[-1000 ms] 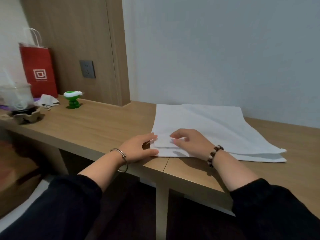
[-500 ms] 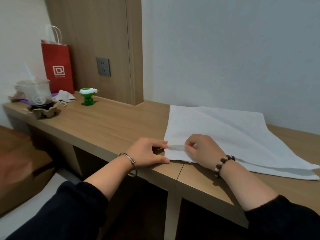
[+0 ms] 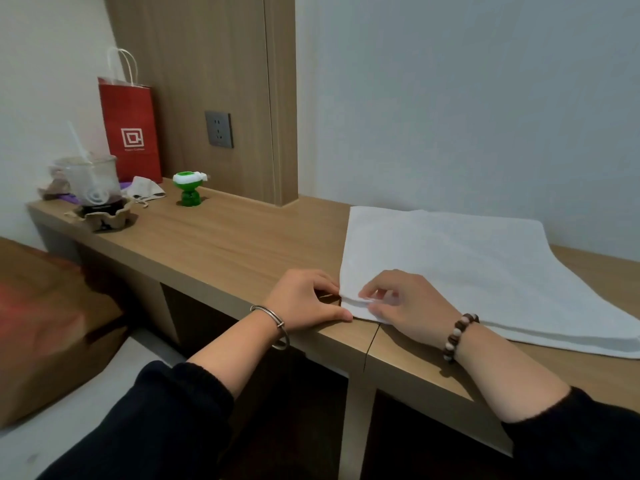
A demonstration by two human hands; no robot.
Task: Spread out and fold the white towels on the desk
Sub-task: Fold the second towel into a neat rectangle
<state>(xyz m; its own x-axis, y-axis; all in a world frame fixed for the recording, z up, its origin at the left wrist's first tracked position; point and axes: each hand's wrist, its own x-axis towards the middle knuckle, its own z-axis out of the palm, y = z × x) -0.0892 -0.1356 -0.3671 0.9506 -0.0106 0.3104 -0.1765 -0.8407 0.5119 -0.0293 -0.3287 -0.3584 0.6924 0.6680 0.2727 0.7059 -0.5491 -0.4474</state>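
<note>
Wooden desk (image 3: 225,251) is running along a pale wall, carrying a plastic cup (image 3: 93,181) and red paper bag (image 3: 130,129) at ten o'clock, with a green toy (image 3: 188,188) just beside them. At six o'clock the left hand (image 3: 304,299) is resting curled on the desk edge, its fingertips touching the near-left corner of the white towel (image 3: 467,265); whether it is gripping is unclear. The right hand (image 3: 412,306) is pinching that corner's layers. The towel is lying flat toward three o'clock.

Towel (image 3: 460,268) matt white cloth; desk (image 3: 225,244) smooth wood-grain; bag (image 3: 130,129) red paper.

Open desk (image 3: 242,251) between white towel (image 3: 450,265) and green figurine (image 3: 188,188), perhaps toy.
</note>
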